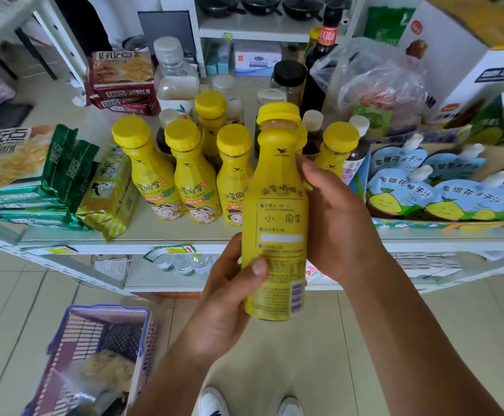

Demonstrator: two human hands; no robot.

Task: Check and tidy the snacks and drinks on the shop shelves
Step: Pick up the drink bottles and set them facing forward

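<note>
Two grips on the centre-frame bottle point(274, 187): left hand point(229, 292) low, right hand point(337, 223) higher. We should read its label point(279, 232), then reshelve it front-facing.

On the shelf point(160, 232), bottles point(190, 181) stand between biscuit packs point(29, 187) at left and a pouch box point(424, 225) at right.

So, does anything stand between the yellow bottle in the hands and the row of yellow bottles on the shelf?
Nothing visible does. The left hand and right hand grip the held bottle in front of the shelf, whose front strip before the row of yellow bottles is bare. The spot behind it is hidden.
</note>
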